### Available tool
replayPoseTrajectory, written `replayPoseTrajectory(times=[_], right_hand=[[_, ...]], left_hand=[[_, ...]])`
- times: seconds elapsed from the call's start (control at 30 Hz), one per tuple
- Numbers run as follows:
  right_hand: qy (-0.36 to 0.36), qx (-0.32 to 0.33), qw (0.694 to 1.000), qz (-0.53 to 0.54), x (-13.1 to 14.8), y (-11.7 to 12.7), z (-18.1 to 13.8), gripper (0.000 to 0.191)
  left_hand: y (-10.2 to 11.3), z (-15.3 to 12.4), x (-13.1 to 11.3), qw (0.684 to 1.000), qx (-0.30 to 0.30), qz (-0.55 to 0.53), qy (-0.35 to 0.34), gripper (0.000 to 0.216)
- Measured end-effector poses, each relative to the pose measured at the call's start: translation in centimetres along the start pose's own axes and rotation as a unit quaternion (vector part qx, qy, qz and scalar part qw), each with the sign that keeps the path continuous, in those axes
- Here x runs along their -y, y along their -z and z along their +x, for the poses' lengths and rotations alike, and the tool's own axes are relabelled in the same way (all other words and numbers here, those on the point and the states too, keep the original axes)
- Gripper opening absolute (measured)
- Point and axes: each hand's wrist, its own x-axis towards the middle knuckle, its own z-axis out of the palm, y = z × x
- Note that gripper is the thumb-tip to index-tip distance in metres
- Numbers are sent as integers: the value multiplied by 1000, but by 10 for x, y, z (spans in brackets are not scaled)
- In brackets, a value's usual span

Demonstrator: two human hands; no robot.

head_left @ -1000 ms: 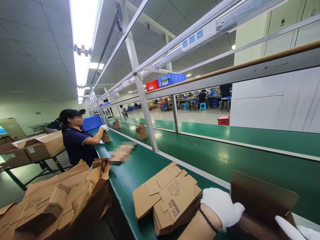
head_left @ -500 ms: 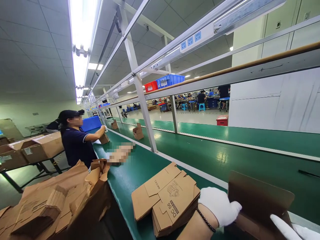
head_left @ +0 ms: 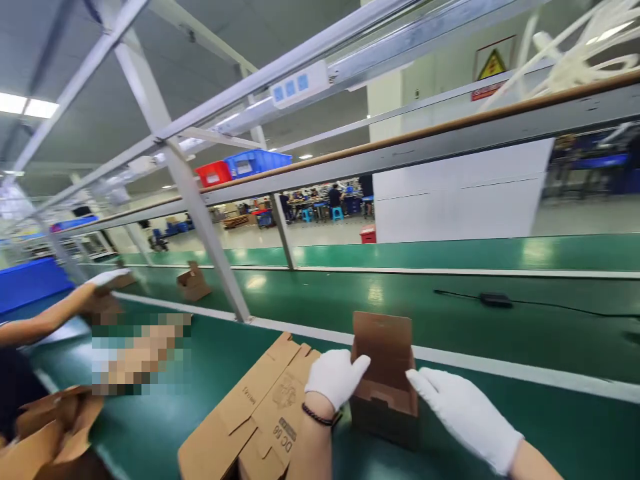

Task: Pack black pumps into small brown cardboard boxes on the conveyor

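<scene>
A small brown cardboard box (head_left: 384, 380) stands on the green conveyor belt (head_left: 450, 320) in front of me, its lid flap up. My left hand (head_left: 334, 377), in a white glove, presses its curled fingers against the box's left side. My right hand (head_left: 463, 413), also gloved, lies against the box's right side with its fingers stretched out. A stack of flat unfolded cartons (head_left: 260, 417) printed "DC 56" lies just left of my left arm.
A co-worker's gloved hand (head_left: 107, 277) and arm reach over the belt at the left, near another small box (head_left: 193, 283). A black cable with an adapter (head_left: 495, 300) lies on the far belt. Crumpled cardboard (head_left: 47, 427) sits at bottom left. Metal frame posts rise from the belt's divider.
My view has swung to the right and down. The erected box now sits in the middle between both my hands, with the right hand fully in view at its side.
</scene>
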Motion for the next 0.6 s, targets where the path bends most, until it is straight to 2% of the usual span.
replayPoseTrajectory(times=[0.1,0.37,0.5,0.6], right_hand=[[-31,35,999,-11,17,10,4,61],[-61,62,995,-56,14,19,4,61],[-73,51,994,-57,14,26,5,64],[-74,29,995,-53,15,37,3,73]], left_hand=[[1,3,1,1000,-10,12,0,51],[14,-17,-7,999,-18,31,-13,42],[21,-23,-3,999,-40,-11,0,46],[16,-22,4,994,-76,-65,-45,50]])
